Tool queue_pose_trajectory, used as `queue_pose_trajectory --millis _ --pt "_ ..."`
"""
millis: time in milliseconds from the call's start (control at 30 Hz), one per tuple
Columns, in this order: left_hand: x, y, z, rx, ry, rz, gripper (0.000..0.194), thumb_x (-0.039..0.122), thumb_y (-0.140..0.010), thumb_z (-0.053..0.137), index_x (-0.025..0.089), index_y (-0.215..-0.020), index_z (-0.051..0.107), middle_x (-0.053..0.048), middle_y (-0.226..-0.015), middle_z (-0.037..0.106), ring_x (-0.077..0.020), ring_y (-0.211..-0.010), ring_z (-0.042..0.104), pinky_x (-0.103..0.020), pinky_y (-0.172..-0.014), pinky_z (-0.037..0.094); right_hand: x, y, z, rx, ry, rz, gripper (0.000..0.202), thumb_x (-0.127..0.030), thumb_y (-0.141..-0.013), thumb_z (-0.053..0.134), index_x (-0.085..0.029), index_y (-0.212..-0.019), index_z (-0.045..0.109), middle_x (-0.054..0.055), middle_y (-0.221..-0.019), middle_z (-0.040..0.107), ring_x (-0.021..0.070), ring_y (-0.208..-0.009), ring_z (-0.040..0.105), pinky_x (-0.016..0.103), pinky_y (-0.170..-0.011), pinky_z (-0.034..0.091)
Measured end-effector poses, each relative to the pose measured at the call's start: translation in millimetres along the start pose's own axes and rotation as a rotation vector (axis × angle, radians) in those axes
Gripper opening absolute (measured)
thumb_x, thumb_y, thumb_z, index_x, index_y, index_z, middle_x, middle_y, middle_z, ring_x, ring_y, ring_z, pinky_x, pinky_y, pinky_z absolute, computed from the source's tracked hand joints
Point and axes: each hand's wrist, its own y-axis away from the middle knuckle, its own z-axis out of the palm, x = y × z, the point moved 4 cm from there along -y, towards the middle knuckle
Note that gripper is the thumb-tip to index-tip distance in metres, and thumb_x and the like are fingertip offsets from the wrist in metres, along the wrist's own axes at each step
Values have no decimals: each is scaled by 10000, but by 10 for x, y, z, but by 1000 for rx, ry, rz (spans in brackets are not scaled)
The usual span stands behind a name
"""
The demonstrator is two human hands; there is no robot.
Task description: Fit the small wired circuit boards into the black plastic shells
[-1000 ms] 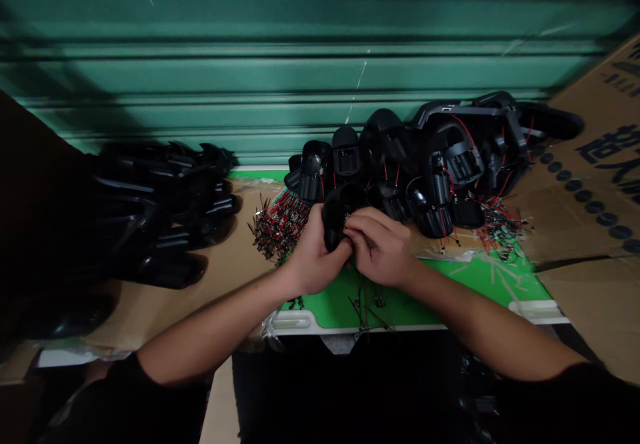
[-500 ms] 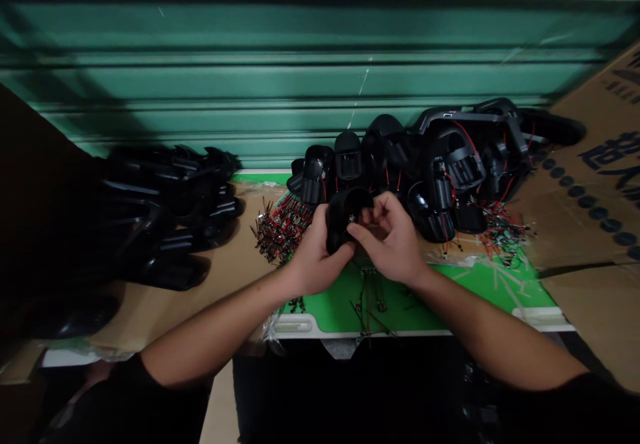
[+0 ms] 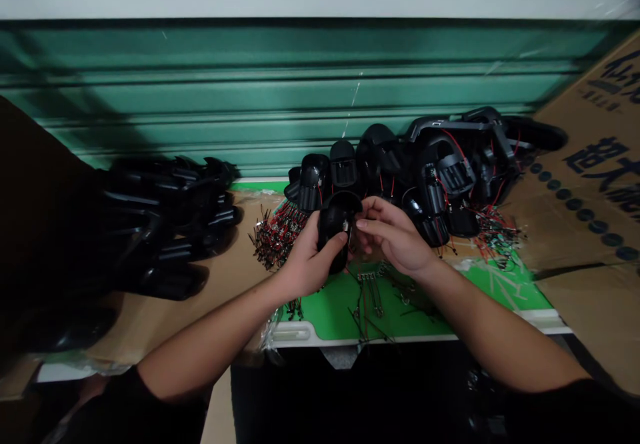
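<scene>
My left hand (image 3: pixel 311 259) grips a rounded black plastic housing (image 3: pixel 336 221) over the green table mat (image 3: pixel 327 307), its thumb pressed on the near face. A small metallic part shows in the housing beside the thumb. At the housing's right edge is my right hand (image 3: pixel 393 236), thumb and index finger pinched together; what they hold is too small to make out. Just left of the hands lies a heap of red and black wires with small metal ends (image 3: pixel 280 234). A few loose wires (image 3: pixel 370 301) rest on the mat below the hands.
More black housings with red wires (image 3: pixel 435 177) stand behind the hands and to the right. Another wire pile (image 3: pixel 497 234) is at the right, beside a cardboard box (image 3: pixel 595 184). Dark plastic parts (image 3: pixel 170 224) are stacked at the left on cardboard. A green ribbed wall (image 3: pixel 225 97) closes the back.
The housing has turned in my left hand, so its opening faces me less. My right hand has drawn back slightly to the right from inside it. The camera view has shifted a little.
</scene>
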Motion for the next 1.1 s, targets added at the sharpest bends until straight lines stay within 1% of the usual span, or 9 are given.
queue_pose_trajectory --millis 133,267,533,667,767,867,933,1033,1100 --pt "13 -15 -36 51 66 -35 404 438 -932 736 242 -1170 476 23 -777 661 -174 -591 669 -316 -524 584 24 3 18 -14 30 9 314 -329 -827 845 -216 -966 587 -53 -804 617 83 -549 552 206 -454 456" --pt "52 -20 -43 63 96 -18 377 429 -939 718 236 -1121 451 38 -707 665 -163 -526 659 -299 -500 575 71 9 62 -46 39 30 323 -344 -825 853 -208 -955 591 -58 -793 601 74 -532 547 204 -461 445" --pt "70 -39 -79 125 101 1 321 396 -914 702 222 -1098 505 39 -734 654 -160 -520 640 -305 -500 561 68 47 137 -87 139 82 350 -438 -865 822 -228 -958 558 -41 -776 629 92 -552 533 225 -492 410" --pt "101 -58 -158 256 -25 142 256 357 -889 733 187 -1053 635 -21 -947 707 -168 -840 682 -304 -802 573 34 81 177 -91 322 -14 341 -475 -891 804 -228 -940 575 -32 -776 604 115 -617 538 246 -536 419" --pt "82 -71 -197 297 -51 172 315 389 -902 725 190 -1136 658 -62 -1161 727 -212 -1057 663 -344 -996 517 10 111 217 -131 506 -80 295 -438 -897 811 -221 -949 618 -25 -787 595 130 -673 547 255 -570 420" --pt "52 -81 -228 307 -46 164 419 425 -904 733 200 -1246 644 -75 -1271 717 -241 -1162 642 -375 -1081 472 -13 125 238 -157 646 -129 225 -409 -946 754 -213 -931 644 -17 -786 601 131 -674 549 262 -582 425" --pt "28 -81 -243 287 -31 134 457 439 -906 740 198 -1282 641 -80 -1320 706 -257 -1218 626 -384 -1110 453 -27 126 241 -161 648 -147 227 -412 -964 729 -209 -912 639 -15 -782 602 129 -667 553 262 -584 434" --pt "5 -66 -262 240 5 98 489 452 -908 750 201 -1315 649 -78 -1403 676 -278 -1303 594 -376 -1122 440 -31 127 235 -174 507 -97 275 -459 -969 722 -222 -933 587 -35 -740 590 123 -617 569 254 -550 460" --pt "8 -55 -272 200 11 97 495 458 -915 748 204 -1329 656 -74 -1394 680 -281 -1313 587 -367 -1108 445 -49 136 222 -164 390 -71 315 -498 -971 716 -235 -947 544 -46 -732 587 122 -587 597 246 -521 489"
